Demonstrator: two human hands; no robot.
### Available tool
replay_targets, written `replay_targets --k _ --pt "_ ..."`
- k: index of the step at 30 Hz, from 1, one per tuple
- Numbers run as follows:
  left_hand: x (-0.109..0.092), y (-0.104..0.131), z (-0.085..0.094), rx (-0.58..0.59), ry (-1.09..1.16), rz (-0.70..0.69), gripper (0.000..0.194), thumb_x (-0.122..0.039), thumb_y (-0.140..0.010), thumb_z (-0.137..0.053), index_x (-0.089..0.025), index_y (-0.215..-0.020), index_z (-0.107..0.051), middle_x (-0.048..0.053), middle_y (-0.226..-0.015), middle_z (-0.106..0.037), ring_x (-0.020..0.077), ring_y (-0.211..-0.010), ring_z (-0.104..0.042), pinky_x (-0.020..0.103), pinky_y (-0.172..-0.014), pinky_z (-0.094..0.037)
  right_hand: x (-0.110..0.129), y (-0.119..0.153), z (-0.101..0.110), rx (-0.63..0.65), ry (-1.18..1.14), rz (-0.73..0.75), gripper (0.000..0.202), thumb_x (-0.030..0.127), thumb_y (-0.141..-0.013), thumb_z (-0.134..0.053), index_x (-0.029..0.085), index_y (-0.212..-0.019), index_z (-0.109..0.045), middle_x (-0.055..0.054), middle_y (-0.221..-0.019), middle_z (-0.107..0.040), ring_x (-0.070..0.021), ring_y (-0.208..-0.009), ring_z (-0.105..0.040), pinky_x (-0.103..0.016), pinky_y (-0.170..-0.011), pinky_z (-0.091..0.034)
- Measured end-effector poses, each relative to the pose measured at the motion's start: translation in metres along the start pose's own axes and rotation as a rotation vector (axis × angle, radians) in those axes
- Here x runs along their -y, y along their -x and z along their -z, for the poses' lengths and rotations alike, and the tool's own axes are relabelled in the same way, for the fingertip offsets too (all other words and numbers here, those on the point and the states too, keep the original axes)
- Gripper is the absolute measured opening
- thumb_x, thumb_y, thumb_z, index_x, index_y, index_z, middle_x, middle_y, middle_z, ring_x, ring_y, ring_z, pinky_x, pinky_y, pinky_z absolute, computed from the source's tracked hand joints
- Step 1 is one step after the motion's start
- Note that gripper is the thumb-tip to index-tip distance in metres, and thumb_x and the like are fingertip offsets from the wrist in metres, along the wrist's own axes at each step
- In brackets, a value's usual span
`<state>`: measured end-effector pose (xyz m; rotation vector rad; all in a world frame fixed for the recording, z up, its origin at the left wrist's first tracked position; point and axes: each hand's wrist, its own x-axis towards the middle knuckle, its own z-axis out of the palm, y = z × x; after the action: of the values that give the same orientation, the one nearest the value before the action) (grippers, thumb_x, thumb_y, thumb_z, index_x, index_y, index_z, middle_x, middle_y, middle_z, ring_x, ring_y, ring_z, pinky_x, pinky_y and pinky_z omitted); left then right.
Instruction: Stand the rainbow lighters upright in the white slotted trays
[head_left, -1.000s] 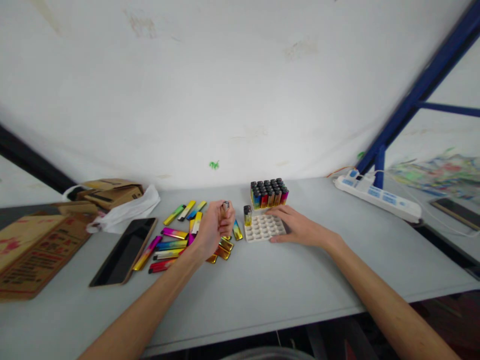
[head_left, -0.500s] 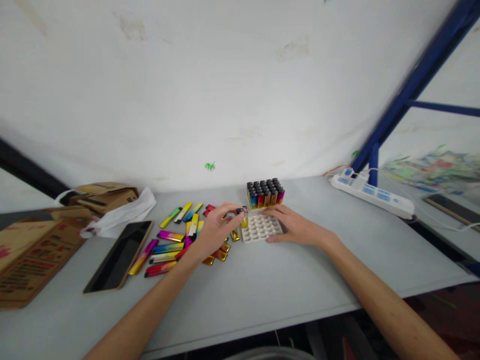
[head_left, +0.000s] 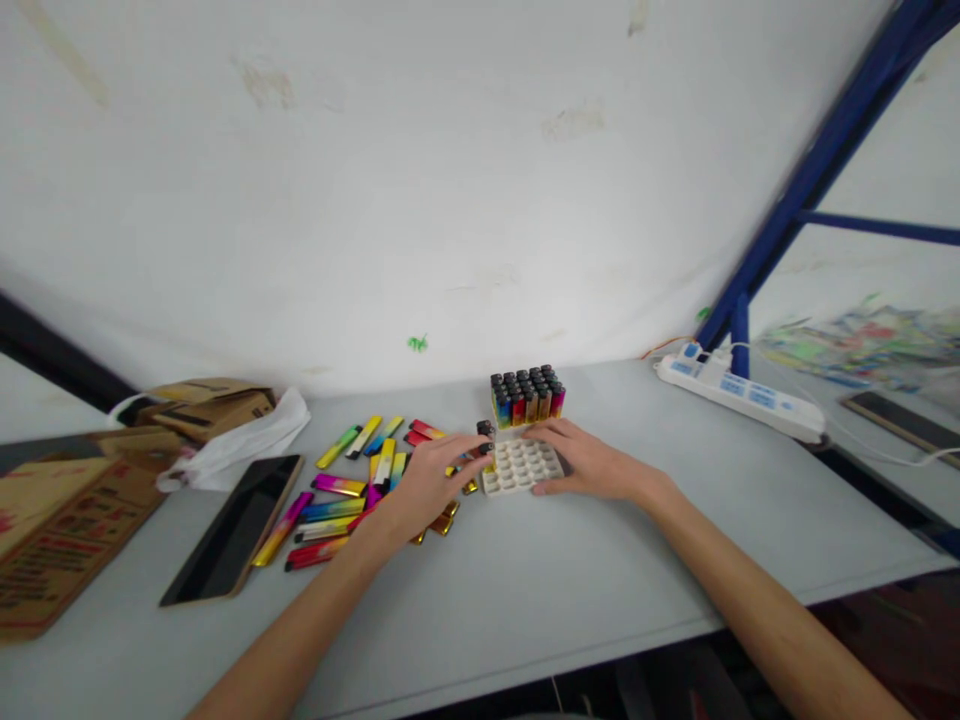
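Observation:
My left hand (head_left: pixel 435 482) pinches a lighter (head_left: pixel 488 465) with a black top and yellow body at the left edge of a white tray (head_left: pixel 525 467) with rows of round holes. Another black lighter top (head_left: pixel 485 428) shows just behind the fingertips; whether it is held or stands in the tray, I cannot tell. Gripping the tray's right side is my right hand (head_left: pixel 589 462), thumb in front and fingers at the back. Behind the tray stands a block of upright lighters (head_left: pixel 529 398) in rows. Loose colourful lighters (head_left: pixel 330 508) lie scattered left of and partly under my left forearm.
A dark phone (head_left: pixel 232 528) lies left of the loose lighters. Further left are cardboard boxes (head_left: pixel 60 530) and a crumpled white bag (head_left: pixel 240 445). At the right, a white power strip (head_left: pixel 739 395) with cables lies near a blue metal frame (head_left: pixel 787 215).
My left hand has lowered the lighter at the tray's left edge, so less of its body shows. My right hand stays on the tray. The whole view has shifted slightly.

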<state>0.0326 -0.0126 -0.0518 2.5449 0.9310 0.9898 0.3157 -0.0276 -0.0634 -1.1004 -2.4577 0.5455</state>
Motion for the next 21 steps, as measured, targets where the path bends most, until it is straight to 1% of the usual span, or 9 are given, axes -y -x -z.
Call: replay_targets --k 4,7,9,11,13,15,17,19,21 --pt "-0.005 0.001 -0.003 0.01 0.045 0.056 0.03 -0.037 -0.098 -0.059 -0.021 -0.122 -0.065 0.005 -0.099 -0.078 0.0181 -0.085 -0.074 0.03 -0.083 -0.058 0.0 0.0 -0.001 -0.006 -0.004 0.008 0.072 0.052 -0.085 -0.075 0.02 -0.143 -0.048 -0.015 -0.135 -0.055 -0.031 -0.126 -0.052 -0.049 -0.112 -0.043" --pt "-0.003 0.002 0.004 0.03 0.024 0.134 0.041 -0.039 -0.098 -0.057 -0.025 -0.137 -0.055 0.002 -0.096 -0.077 0.0179 -0.086 -0.073 0.031 -0.086 -0.057 -0.001 -0.001 -0.002 -0.012 -0.014 0.003 0.074 0.052 -0.084 -0.076 0.021 -0.144 -0.047 -0.015 -0.136 -0.055 -0.0314 -0.128 -0.051 -0.049 -0.112 -0.042" --pt "0.006 0.003 0.014 0.024 -0.05 0.18 0.04 -0.039 -0.1 -0.052 -0.025 -0.138 -0.054 0.003 -0.099 -0.076 0.019 -0.091 -0.071 0.035 -0.092 -0.054 -0.001 -0.001 -0.001 -0.009 -0.02 0.0 0.076 0.053 -0.083 -0.077 0.02 -0.144 -0.046 -0.015 -0.137 -0.055 -0.0315 -0.128 -0.051 -0.049 -0.113 -0.042" --pt "0.023 0.002 0.026 -0.021 -0.152 0.204 0.034 -0.036 -0.101 -0.046 -0.021 -0.128 -0.061 0.007 -0.104 -0.075 0.0212 -0.097 -0.069 0.039 -0.097 -0.052 0.0 -0.001 -0.001 -0.005 -0.021 -0.002 0.076 0.053 -0.083 -0.076 0.02 -0.144 -0.047 -0.015 -0.137 -0.055 -0.0312 -0.128 -0.051 -0.049 -0.113 -0.042" --pt "0.045 0.001 0.037 -0.06 -0.259 0.209 0.033 -0.032 -0.1 -0.044 -0.017 -0.117 -0.068 0.012 -0.112 -0.073 0.0254 -0.107 -0.066 0.044 -0.103 -0.049 0.0 -0.001 -0.001 -0.002 -0.017 -0.002 0.075 0.054 -0.083 -0.076 0.019 -0.144 -0.047 -0.015 -0.137 -0.055 -0.0307 -0.128 -0.051 -0.048 -0.114 -0.042" --pt "0.066 0.002 0.044 -0.016 -0.309 0.209 0.037 -0.03 -0.096 -0.044 -0.014 -0.121 -0.068 0.015 -0.123 -0.07 0.029 -0.12 -0.061 0.048 -0.11 -0.045 0.0 -0.001 -0.001 -0.001 -0.012 -0.005 0.075 0.054 -0.084 -0.076 0.018 -0.144 -0.047 -0.015 -0.137 -0.054 -0.0305 -0.128 -0.051 -0.047 -0.114 -0.041" --pt "0.082 0.005 0.047 0.089 -0.301 0.225 0.042 -0.029 -0.095 -0.045 -0.015 -0.129 -0.065 0.014 -0.133 -0.067 0.0296 -0.127 -0.057 0.05 -0.113 -0.041 -0.001 -0.001 -0.001 0.001 -0.015 -0.012 0.075 0.054 -0.083 -0.076 0.018 -0.144 -0.048 -0.015 -0.137 -0.054 -0.0305 -0.129 -0.051 -0.047 -0.114 -0.041" --pt "0.089 0.008 0.046 0.189 -0.265 0.25 0.043 -0.028 -0.096 -0.042 -0.016 -0.129 -0.065 0.013 -0.134 -0.067 0.0284 -0.126 -0.059 0.049 -0.113 -0.043 -0.002 -0.001 -0.002 0.006 -0.024 -0.02 0.076 0.055 -0.083 -0.076 0.019 -0.143 -0.048 -0.015 -0.137 -0.054 -0.0308 -0.129 -0.051 -0.047 -0.114 -0.041" --pt "0.091 0.009 0.044 0.238 -0.237 0.264 0.042 -0.028 -0.098 -0.038 -0.017 -0.124 -0.069 0.013 -0.127 -0.07 0.027 -0.119 -0.063 0.047 -0.109 -0.046 -0.001 -0.001 -0.001 0.009 -0.032 -0.028 0.076 0.056 -0.083 -0.076 0.019 -0.143 -0.049 -0.015 -0.137 -0.054 -0.0309 -0.128 -0.051 -0.047 -0.114 -0.041"
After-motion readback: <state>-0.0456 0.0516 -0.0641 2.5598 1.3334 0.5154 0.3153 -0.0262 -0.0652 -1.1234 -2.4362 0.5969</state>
